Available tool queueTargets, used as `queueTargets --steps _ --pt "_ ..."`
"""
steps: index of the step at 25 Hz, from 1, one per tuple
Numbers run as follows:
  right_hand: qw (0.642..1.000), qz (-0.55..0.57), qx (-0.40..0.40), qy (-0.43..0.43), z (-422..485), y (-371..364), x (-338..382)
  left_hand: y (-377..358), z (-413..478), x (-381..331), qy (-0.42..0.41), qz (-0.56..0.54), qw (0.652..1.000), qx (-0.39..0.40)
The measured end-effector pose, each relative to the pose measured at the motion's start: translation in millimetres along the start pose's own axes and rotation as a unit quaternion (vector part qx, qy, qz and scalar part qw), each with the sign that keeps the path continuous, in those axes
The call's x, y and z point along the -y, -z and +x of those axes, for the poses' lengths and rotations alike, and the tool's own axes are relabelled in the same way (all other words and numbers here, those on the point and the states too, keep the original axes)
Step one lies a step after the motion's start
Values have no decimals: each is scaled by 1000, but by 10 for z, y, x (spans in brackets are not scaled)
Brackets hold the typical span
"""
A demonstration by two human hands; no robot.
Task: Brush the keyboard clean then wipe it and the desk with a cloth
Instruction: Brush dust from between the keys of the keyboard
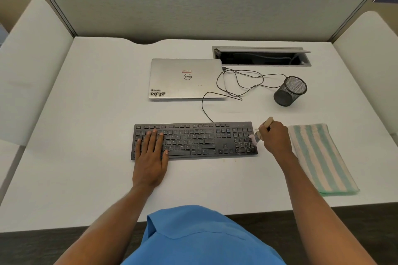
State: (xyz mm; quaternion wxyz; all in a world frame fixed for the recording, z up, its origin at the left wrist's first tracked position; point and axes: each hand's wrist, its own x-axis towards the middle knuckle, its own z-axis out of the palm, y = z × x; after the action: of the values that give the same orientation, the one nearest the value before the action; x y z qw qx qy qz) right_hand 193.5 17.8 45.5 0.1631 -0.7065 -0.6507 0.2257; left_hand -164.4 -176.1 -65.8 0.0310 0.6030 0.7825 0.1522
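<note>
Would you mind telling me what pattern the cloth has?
The cloth has teal and cream stripes, seen in the head view.

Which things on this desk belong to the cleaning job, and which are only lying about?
For the job: keyboard, brush held by the right hand, striped cloth, desk, left hand resting on the keys.
Lying about: closed laptop, mesh pen cup, open cable hatch.

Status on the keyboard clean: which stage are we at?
Nothing looks finished. In hand: brushing; the right hand holds the brush with its bristles on the number pad at the right end of the keyboard, where pale specks show, while the left hand lies flat on the letter keys. Left: both wipes; the striped cloth lies folded on the desk, right of the keyboard, untouched.
</note>
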Motion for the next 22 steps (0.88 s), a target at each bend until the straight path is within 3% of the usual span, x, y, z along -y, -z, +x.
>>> queueTargets --steps 4,9,14,19,22 --pt "998 47 -38 9 -28 -1 26 5 -5 -13 2 0 1000 4" --pt "1000 17 0 15 -43 5 -33 14 -5 -9 3 -2 1000 4" --pt "998 54 -21 20 -26 41 14 6 -2 -15 4 1 1000 3" --pt "1000 14 26 10 29 32 -49 -2 -11 -38 6 8 1000 1" --pt "999 44 1 19 67 97 14 -4 -8 -35 6 10 1000 1"
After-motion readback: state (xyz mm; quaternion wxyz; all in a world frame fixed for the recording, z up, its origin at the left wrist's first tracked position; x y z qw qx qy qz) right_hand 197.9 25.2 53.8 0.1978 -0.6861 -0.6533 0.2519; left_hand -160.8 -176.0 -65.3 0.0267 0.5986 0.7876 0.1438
